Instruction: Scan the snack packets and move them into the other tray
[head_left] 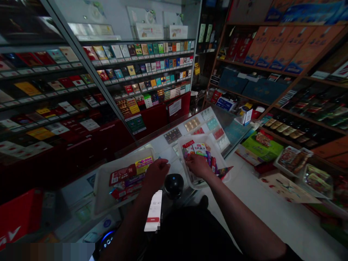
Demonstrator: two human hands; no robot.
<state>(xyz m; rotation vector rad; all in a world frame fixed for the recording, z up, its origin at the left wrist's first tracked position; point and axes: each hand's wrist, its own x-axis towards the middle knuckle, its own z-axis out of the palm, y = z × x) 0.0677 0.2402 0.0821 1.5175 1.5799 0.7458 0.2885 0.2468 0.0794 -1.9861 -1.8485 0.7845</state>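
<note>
From the head camera, both hands work over a glass counter [163,145] with two white trays on it. The left hand [157,173] rests at the near right corner of the left tray [101,181], fingers curled down; something small and blue shows at its fingertips, but whether it is pinched there cannot be told. The packets [127,177] in that tray, red and yellow ones, lie just left of this hand, their long sides running roughly left to right across the tray. The right hand [198,165] is inside the right tray [187,139], palm down on a heap of snack packs [199,149]; its fingers bend over them, though whether they are closed on one is hidden. Those packs lie directly under and just beyond the hand, long sides pointing away from the person. Each hand is nearest its own tray. Between the two wrists sits a round black object [174,185], and a white card [154,211] lies close in front of the body, below the left wrist.
</note>
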